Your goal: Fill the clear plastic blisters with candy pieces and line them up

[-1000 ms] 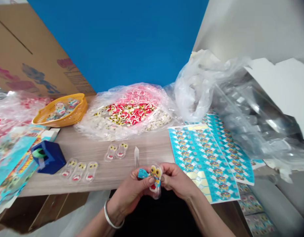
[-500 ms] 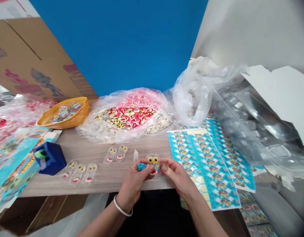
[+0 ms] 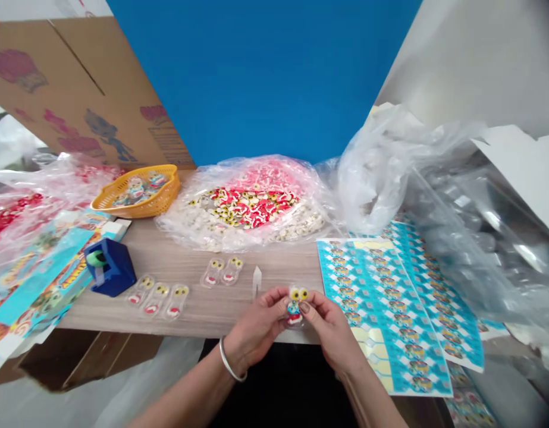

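Observation:
Both my hands meet over the front edge of the wood-grain table (image 3: 203,315). My left hand (image 3: 257,326) and my right hand (image 3: 331,336) pinch a transparent blister pack (image 3: 295,308) with yellow candy eyes and a red mouth. A small blue printed card shows inside it, partly hidden by my fingers. Several similar filled packs (image 3: 176,300) lie left of my hands, and a narrow transparent strip (image 3: 256,282) stands just beyond them. Printed blue card sheets (image 3: 385,309) lie to the right of my right hand.
A large plastic bag of red and white candies (image 3: 251,205) lies beyond the packs. To the left are an orange basket (image 3: 135,193) and a blue tape dispenser (image 3: 109,267). A crumpled plastic bag (image 3: 470,232) fills the right side; a cardboard sheet (image 3: 78,89) stands back left.
The blue card no longer sticks out to the left; it now shows inside the pack. My hands have drawn closer together, and the view has shifted slightly.

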### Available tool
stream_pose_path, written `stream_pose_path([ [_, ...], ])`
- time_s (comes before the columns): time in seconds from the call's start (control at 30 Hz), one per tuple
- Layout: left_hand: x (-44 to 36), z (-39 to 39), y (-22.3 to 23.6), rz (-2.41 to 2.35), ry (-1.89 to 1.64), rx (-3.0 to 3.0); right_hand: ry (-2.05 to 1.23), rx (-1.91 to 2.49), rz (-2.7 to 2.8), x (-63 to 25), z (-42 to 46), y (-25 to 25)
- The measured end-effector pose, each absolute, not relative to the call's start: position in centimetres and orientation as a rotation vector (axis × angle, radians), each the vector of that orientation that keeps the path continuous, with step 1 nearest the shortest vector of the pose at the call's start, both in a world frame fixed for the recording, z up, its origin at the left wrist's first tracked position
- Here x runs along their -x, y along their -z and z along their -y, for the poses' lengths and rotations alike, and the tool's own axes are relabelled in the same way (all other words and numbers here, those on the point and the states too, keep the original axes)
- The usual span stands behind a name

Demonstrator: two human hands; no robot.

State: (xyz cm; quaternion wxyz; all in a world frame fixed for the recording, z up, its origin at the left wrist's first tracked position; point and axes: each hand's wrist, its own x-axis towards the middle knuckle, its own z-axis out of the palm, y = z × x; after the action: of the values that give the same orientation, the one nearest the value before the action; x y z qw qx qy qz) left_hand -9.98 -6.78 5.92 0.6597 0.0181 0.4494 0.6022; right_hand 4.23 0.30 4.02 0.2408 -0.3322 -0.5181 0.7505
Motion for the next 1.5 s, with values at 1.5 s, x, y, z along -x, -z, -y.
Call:
stream_pose_path([
  [1.5, 16.1, 7.7, -0.8, -2.336, -0.99, -1.708, -0.69, 1.059, 2.676, -3.9, -2.2, -1.1],
])
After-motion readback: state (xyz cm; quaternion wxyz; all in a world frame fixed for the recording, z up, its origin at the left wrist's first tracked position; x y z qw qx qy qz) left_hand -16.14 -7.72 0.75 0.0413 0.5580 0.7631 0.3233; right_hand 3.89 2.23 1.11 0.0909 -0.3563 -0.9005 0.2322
